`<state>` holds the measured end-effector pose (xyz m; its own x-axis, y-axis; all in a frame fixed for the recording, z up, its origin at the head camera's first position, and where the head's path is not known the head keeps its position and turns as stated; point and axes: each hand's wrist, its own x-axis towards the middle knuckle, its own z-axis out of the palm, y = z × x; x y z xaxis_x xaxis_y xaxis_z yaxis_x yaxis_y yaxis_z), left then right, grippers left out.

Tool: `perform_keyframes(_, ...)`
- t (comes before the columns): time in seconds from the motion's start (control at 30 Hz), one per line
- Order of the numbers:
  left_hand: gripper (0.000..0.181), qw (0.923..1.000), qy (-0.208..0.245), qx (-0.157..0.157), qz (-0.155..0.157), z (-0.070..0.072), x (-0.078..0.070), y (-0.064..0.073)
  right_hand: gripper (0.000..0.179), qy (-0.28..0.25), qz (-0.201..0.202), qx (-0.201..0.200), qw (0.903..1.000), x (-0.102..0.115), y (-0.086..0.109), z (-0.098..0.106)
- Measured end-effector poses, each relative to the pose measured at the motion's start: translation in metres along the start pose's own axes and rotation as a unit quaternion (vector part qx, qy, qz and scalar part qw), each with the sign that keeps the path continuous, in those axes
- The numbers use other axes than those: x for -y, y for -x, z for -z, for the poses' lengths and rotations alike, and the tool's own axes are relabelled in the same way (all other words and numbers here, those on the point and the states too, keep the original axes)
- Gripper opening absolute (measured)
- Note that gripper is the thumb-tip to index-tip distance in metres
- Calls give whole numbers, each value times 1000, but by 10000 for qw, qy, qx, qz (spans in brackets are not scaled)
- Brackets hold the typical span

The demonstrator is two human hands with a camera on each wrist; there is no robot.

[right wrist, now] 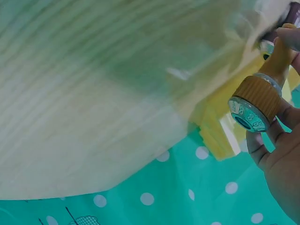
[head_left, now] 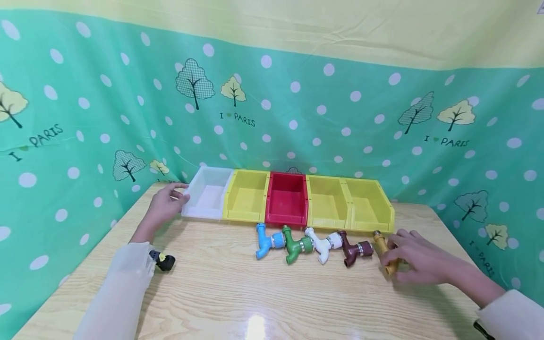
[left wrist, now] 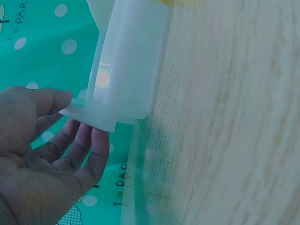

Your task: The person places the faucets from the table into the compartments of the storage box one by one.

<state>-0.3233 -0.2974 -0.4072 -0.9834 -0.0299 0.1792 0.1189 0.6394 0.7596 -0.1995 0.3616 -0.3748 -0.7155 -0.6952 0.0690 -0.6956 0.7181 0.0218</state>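
My left hand [head_left: 166, 204] is at the left side of a white plastic bin [head_left: 190, 208]; in the left wrist view its thumb and curled fingers [left wrist: 98, 150] pinch the bin's corner rim. My right hand [head_left: 418, 257] grips a tan tap [head_left: 381, 243] at the right end of a row of taps. The right wrist view shows its ribbed brown knob [right wrist: 255, 96] against my fingers, with the thumb on the body. Left of it lie a maroon tap [head_left: 350, 250], a white tap [head_left: 324, 244], a green tap [head_left: 294, 245] and a blue tap [head_left: 264, 243].
Right of the white bin, a yellow bin [head_left: 226, 208], a red bin [head_left: 286, 219] and two more yellow bins stand side by side behind the taps. All rest on a wood-grain table [head_left: 212, 293]. A green dotted cloth [head_left: 293, 108] hangs behind and along the sides.
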Motion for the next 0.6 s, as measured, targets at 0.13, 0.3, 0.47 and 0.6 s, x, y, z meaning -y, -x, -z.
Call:
perform_keyframes(0.13, 47, 10000, -31, 9, -10, 0, 0, 0, 37, 216, 41, -300, 9993, 0, -4, 4)
perform_keyframes(0.3, 47, 10000, -78, 19, -58, 0, 2, 1, 40, 325, 153, -589, 9976, -4, -12, 10)
perform_keyframes(0.47, 48, 9999, -93, -1, -74, 0, 1, 1, 42, 396, 128, -765, 9962, -9, -23, 17)
perform_keyframes(0.6, 48, 9999, -93, -6, -83, -1, 1, 1, 38, 424, 109, -780, 9960, -13, -32, 23)
